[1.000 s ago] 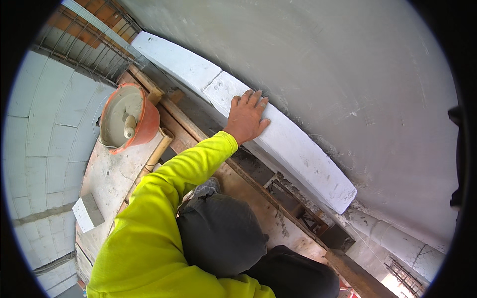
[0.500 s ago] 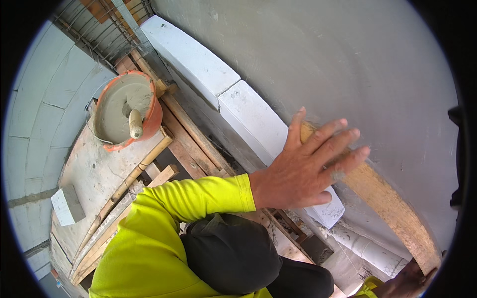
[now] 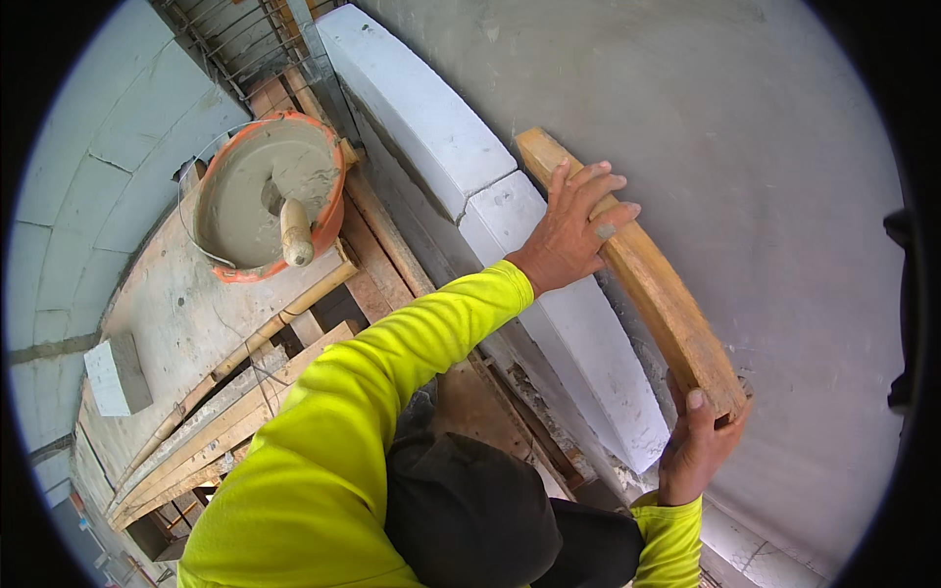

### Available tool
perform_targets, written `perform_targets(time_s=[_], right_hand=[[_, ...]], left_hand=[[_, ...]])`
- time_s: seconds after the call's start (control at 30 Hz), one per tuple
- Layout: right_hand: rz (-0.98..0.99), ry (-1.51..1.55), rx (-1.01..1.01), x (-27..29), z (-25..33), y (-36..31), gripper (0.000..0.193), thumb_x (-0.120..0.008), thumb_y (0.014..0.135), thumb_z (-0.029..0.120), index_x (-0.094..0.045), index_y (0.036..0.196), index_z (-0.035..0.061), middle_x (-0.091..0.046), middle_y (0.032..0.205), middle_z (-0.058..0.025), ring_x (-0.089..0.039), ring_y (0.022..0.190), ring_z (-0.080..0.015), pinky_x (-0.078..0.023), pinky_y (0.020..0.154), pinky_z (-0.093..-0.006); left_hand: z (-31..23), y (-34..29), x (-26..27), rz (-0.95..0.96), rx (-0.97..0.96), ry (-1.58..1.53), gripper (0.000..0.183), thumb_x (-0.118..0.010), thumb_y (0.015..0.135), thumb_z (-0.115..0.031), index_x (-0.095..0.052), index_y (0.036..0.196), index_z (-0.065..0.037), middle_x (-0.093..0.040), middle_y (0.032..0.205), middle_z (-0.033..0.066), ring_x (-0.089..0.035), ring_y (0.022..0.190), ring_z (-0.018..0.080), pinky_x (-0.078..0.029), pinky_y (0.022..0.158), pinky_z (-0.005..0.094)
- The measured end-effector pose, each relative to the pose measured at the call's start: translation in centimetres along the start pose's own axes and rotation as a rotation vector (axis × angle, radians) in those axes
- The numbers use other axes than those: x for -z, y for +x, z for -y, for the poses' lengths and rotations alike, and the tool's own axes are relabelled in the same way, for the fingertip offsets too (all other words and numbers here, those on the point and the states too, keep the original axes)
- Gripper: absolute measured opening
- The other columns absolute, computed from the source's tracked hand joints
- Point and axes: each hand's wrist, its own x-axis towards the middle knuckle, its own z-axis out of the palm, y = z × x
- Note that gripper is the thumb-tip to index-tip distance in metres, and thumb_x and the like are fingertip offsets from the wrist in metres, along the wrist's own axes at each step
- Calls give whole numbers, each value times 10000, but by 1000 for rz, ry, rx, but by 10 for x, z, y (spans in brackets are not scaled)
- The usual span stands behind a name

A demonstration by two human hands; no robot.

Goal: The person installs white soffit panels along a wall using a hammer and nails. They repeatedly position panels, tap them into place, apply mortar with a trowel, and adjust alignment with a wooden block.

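Observation:
A squared wooden beam [image 3: 652,289] lies slantwise along the grey wall, beside the white blocks. My left hand [image 3: 576,223] holds it toward its far end, fingers laid across the wood; the thumb is partly hidden. Around the near end is my right hand [image 3: 698,446], closed, with its thumb on the end face and the fingers partly hidden behind. Below the beam runs a row of white blocks, a far block [image 3: 417,103] and a nearer block [image 3: 588,343], meeting at a thin joint.
An orange bucket [image 3: 336,220] of wet grey mortar stands at the left, a wooden-handled tool [image 3: 295,233] sunk in it. The bucket rests on a board platform [image 3: 186,304] with a loose white block [image 3: 118,375]. A steel mesh [image 3: 230,39] stands at the far left.
The beam has swung closer and its near end has come up from the lower right. My right hand has risen with it. My left hand's spread fingers have drawn closer together on the wood.

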Motion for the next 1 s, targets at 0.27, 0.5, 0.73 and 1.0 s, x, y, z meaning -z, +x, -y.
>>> perform_targets(time_s=[0.27,0.5,0.73,1.0], right_hand=[[237,-574,487,-26,-3,12,655,-875,720,105,-397,1164,44,-475,1171,-150,-539,979,-218,-472,857,-336],[342,-599,714,-56,41,27,718,-858,729,66,-400,1279,12,-537,1219,-202,-606,1067,-280,-527,864,-371],[464,-481,654,-101,102,50,664,-876,753,183,-512,1268,-24,-589,1197,-167,-611,1090,-264,-508,970,-387],[436,-259,604,-44,89,64,640,-763,848,288,-546,1358,-33,-666,1168,-159,-634,859,-179,-525,782,-298]], left_hand=[[30,-18,9,-78,31,-78,746,-906,651,-118,-510,1274,-228,-456,1390,112,-364,1432,357,-134,1183,679],[35,-4,25,-131,85,-107,700,-889,700,-178,-504,1284,-169,-501,1364,114,-421,1395,348,-193,1196,611],[32,22,63,-137,172,-164,789,-913,686,-197,-495,1348,-97,-533,1355,126,-526,1288,300,-463,1067,402],[26,68,88,-351,370,-159,706,-915,653,-294,-547,1167,19,-638,1079,153,-645,919,263,-537,815,355]])
